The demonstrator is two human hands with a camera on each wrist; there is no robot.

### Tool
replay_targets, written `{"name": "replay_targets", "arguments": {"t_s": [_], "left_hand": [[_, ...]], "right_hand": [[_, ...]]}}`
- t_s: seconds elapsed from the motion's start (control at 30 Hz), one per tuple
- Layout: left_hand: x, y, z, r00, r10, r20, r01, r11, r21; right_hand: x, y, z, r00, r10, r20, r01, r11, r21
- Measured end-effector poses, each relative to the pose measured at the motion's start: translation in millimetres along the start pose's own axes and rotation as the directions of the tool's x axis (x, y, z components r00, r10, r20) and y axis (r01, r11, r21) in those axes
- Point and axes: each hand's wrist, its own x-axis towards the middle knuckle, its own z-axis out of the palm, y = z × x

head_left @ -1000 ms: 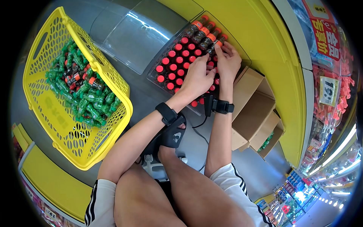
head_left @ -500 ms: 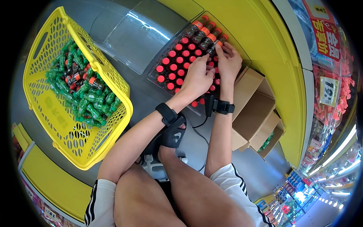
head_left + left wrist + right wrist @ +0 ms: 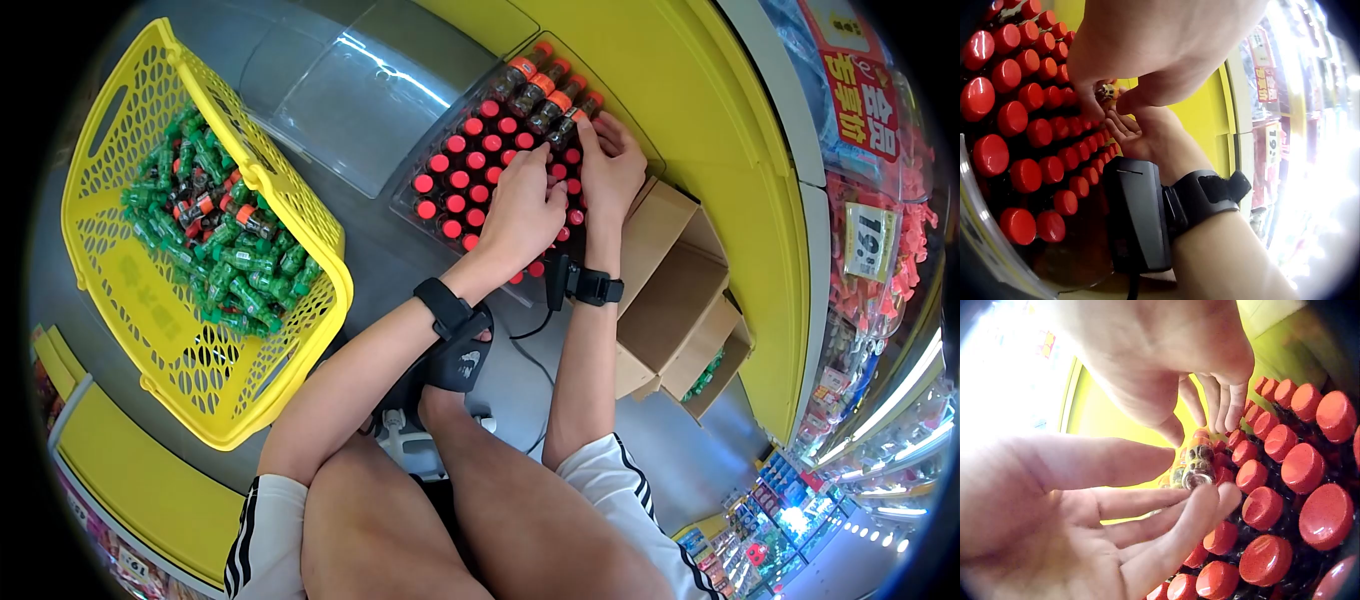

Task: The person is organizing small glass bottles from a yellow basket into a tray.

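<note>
In the head view, small dark bottles point(image 3: 545, 108) with orange labels lie on their sides across upright red-capped bottles point(image 3: 476, 180) in a clear plastic bin point(image 3: 400, 198). My left hand point(image 3: 524, 205) is over the caps, its fingertips close to the base of the nearest lying bottle. Along that bottle's right side is my right hand point(image 3: 612, 172). The right wrist view shows the lying bottle point(image 3: 1199, 465) base-on between the right thumb and fingertips, with a gap beside the thumb. The left fingers reach down behind it, spread apart.
A yellow basket point(image 3: 205, 395) at the left holds many small green bottles point(image 3: 245, 258) and some dark ones. Open cardboard boxes point(image 3: 668, 300) stand to the right of the bin. The yellow shelf base point(image 3: 690, 110) curves behind it. A foot in a black sandal point(image 3: 462, 360) is below.
My right hand has shifted slightly right, away from the lying bottle, so more of the bottle and the caps between the hands shows. My left hand has barely moved.
</note>
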Motion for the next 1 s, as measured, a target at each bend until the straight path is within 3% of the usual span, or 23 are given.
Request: {"name": "replay_targets", "arguments": {"t_s": [0.03, 0.07, 0.13, 0.17, 0.27, 0.37, 0.57, 0.7, 0.8, 1.0], "left_hand": [[-3, 6, -3, 1.000, 0.002, -0.024, 0.001, 0.991, 0.133], [-7, 12, -6, 1.000, 0.002, -0.026, 0.002, 0.991, 0.134], [-14, 27, -14, 0.988, 0.152, -0.020, -0.140, 0.946, 0.292], [-17, 34, -17, 0.988, 0.152, -0.025, -0.138, 0.946, 0.295], [-24, 48, -25, 0.935, 0.349, 0.068, -0.345, 0.845, 0.409], [-33, 66, -45, 0.913, 0.376, 0.160, -0.406, 0.787, 0.465], [-47, 90, -95, 0.873, 0.469, 0.135, -0.448, 0.660, 0.604], [-55, 100, -131, 0.879, 0.476, -0.018, -0.362, 0.693, 0.623], [-66, 101, -159, 0.884, 0.458, -0.100, -0.307, 0.727, 0.614], [-99, 92, -213, 0.888, 0.371, -0.270, -0.129, 0.767, 0.629]], "right_hand": [[-1, 0, -1, 0.998, -0.049, -0.027, 0.048, 0.998, -0.027], [-2, -1, -2, 0.998, -0.049, -0.025, 0.048, 0.999, -0.025], [-6, -9, -6, 0.991, -0.117, -0.070, 0.114, 0.992, -0.047], [-9, -13, -8, 0.991, -0.119, -0.066, 0.116, 0.992, -0.044], [-19, -28, -15, 0.983, -0.181, 0.027, 0.177, 0.977, 0.118], [-27, -37, -20, 0.966, -0.216, 0.142, 0.177, 0.953, 0.245], [-43, -84, -25, 0.884, -0.339, 0.323, 0.315, 0.941, 0.124], [-61, -122, -15, 0.763, -0.499, 0.412, 0.502, 0.858, 0.108], [-73, -156, -9, 0.524, -0.652, 0.549, 0.703, 0.694, 0.153], [-101, -206, 7, 0.373, -0.646, 0.665, 0.756, 0.628, 0.186]]}}
